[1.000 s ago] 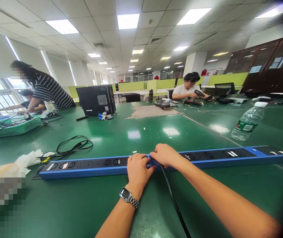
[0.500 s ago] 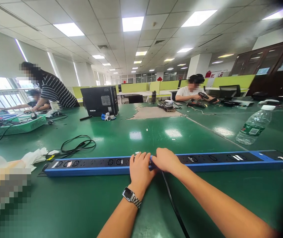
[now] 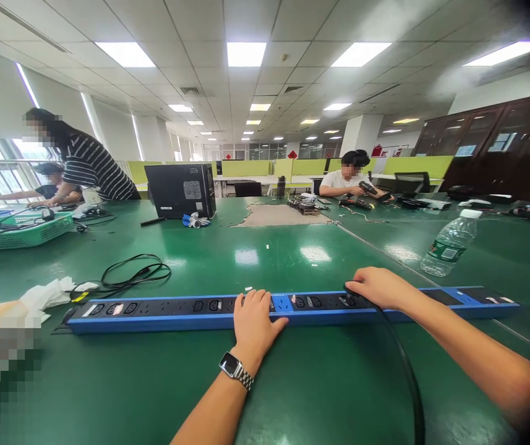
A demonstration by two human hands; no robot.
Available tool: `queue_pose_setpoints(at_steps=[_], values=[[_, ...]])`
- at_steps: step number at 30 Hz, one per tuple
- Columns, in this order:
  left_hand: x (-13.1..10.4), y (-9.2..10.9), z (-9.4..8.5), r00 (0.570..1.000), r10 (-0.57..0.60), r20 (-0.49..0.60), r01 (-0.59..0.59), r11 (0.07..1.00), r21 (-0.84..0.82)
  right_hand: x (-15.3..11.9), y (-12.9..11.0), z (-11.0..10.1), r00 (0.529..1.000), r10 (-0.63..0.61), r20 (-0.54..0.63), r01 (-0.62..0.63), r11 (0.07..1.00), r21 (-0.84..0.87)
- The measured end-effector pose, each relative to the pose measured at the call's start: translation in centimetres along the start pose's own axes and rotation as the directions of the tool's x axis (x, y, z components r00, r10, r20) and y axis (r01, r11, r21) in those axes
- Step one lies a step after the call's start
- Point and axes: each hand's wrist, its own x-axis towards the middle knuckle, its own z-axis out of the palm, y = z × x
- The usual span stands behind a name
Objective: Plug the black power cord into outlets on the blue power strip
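A long blue and black power strip [image 3: 162,324] lies across the green table, with rows of sockets along its top. My left hand [image 3: 256,318], a watch on its wrist, grips the strip near its middle, fingers over the top and thumb against the front side. Farther right, my right hand [image 3: 378,287] is closed around a black plug [image 3: 352,288] just above the strip's sockets. Whether the plug touches a socket is hard to see. From it a black cable [image 3: 406,364] runs down toward the front edge of the view.
A coiled black cable [image 3: 139,272] lies behind the strip's left end. To the right stands a water bottle [image 3: 450,244]. Farther back are a black computer case [image 3: 172,191], a green basket [image 3: 37,230] and several people at work.
My right hand has moved right along the strip, away from my left hand, carrying the plug and its cable. The left hand stays on the strip. The view has shifted slightly.
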Motion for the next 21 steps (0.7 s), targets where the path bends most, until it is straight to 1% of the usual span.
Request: queue_pose_setpoints(at_steps=[2,4,6,9,11,13,15,18,21], values=[[0.0,0.0,0.1,1.000,0.001,-0.003,-0.001,1.000,0.001,-0.1,0.5,0.8,0.998,-0.022,0.063,0.018,0.997,0.069],[0.0,0.0,0.1,1.000,-0.004,-0.006,0.004,1.000,0.006,-0.2,-0.3,1.4,0.990,-0.064,0.128,0.049,0.992,0.114],[0.0,0.0,0.0,1.000,-0.008,-0.005,0.008,1.000,0.008,0.0,-1.6,1.8,0.988,-0.051,0.146,0.038,0.995,0.090],[0.0,0.0,0.0,1.000,-0.003,0.001,0.003,1.000,0.007,0.6,-3.0,2.2,0.985,0.000,0.170,0.003,1.000,-0.014],[0.0,-0.1,0.1,1.000,0.002,0.000,-0.002,1.000,0.003,0.7,-3.2,2.4,0.986,-0.016,0.165,0.024,0.998,-0.050],[0.1,-0.1,0.1,1.000,0.009,0.002,-0.009,1.000,-0.006,0.6,-3.1,2.5,0.990,-0.033,0.139,0.038,0.999,-0.037],[0.1,-0.1,0.2,1.000,0.008,0.010,-0.008,1.000,-0.017,0.3,-3.0,2.4,0.989,-0.022,0.144,0.024,1.000,-0.010],[0.0,-0.2,0.3,1.000,-0.002,0.016,0.003,1.000,-0.031,-0.5,-3.6,2.2,0.988,0.045,0.149,-0.042,0.999,-0.026],[0.1,-0.3,0.3,1.000,-0.004,0.014,0.004,0.999,-0.036,-1.4,-4.8,1.7,0.991,0.110,0.074,-0.106,0.993,-0.058]])
